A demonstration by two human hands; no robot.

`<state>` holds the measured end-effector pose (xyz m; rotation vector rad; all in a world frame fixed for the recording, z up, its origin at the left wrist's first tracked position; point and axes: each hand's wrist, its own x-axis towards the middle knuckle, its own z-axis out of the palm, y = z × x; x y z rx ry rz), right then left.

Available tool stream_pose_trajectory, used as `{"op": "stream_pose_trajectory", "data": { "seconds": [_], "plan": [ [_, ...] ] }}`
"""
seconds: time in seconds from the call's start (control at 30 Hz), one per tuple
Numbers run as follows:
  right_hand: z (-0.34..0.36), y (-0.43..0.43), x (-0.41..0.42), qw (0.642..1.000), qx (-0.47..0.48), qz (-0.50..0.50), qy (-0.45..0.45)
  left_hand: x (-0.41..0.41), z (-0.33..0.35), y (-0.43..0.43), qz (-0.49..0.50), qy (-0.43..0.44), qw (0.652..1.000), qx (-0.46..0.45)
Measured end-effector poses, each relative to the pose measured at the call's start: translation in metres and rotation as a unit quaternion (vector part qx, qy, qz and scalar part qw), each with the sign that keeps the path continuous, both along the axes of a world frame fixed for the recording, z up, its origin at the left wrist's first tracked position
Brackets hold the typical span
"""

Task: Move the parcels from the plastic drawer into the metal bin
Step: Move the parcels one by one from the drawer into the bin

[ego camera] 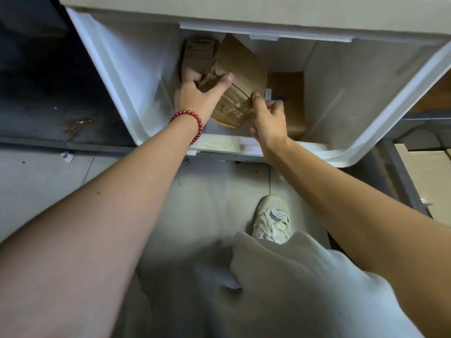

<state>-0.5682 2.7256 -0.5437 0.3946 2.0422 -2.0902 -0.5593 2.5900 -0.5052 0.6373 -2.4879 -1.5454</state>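
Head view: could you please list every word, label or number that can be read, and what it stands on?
"IOZ", roughly, perhaps upside down, printed on the tilted parcel.
Dark label on the rear parcel: blurred, unreadable.
White tag beside the tilted parcel: too small.
Tongue label on the shoe: unreadable.
White sticker on the floor: blurred.

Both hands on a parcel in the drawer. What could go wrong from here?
The right hand pinches only the edge of the tilted parcel; it may slip on lifting. Its top sits under the frame lip over the drawer and may snag. The left hand grips beside a second parcel, which may shift.
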Motion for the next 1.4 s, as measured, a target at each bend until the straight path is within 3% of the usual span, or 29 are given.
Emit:
{"op": "stream_pose_trajectory", "data": {
  "seconds": [0.13,0.3,0.5,0.63,0.8,1.0,1.13,1.4],
  "plan": [
    [0.017,0.01,0.016,0.999,0.022,0.047,0.01,0.02,0.008,-0.002,0.026,-0.016,0.996,0.079],
    [0.025,0.016,0.051,0.998,-0.011,0.066,-0.012,0.046,0.014,0.0,0.042,-0.03,0.993,0.108],
    [0.06,0.03,0.08,0.997,-0.038,0.068,-0.015,0.087,0.041,0.001,0.081,-0.065,0.957,0.271],
    [0.087,0.046,0.102,0.996,-0.009,0.089,-0.02,0.124,0.069,0.001,0.066,-0.066,0.96,0.265],
    [0.116,0.071,0.129,1.0,0.018,0.007,-0.014,0.168,0.111,0.0,0.032,-0.073,0.959,0.273],
    [0.126,0.078,0.148,0.999,-0.006,0.017,0.034,0.192,0.135,-0.019,-0.028,-0.08,0.961,0.264],
    [0.116,0.078,0.159,0.997,-0.055,0.05,0.009,0.192,0.138,-0.014,-0.065,-0.077,0.954,0.282],
    [0.09,0.09,0.16,0.996,-0.071,-0.026,-0.052,0.179,0.122,0.004,-0.115,-0.025,0.968,0.22]
  ]
}}
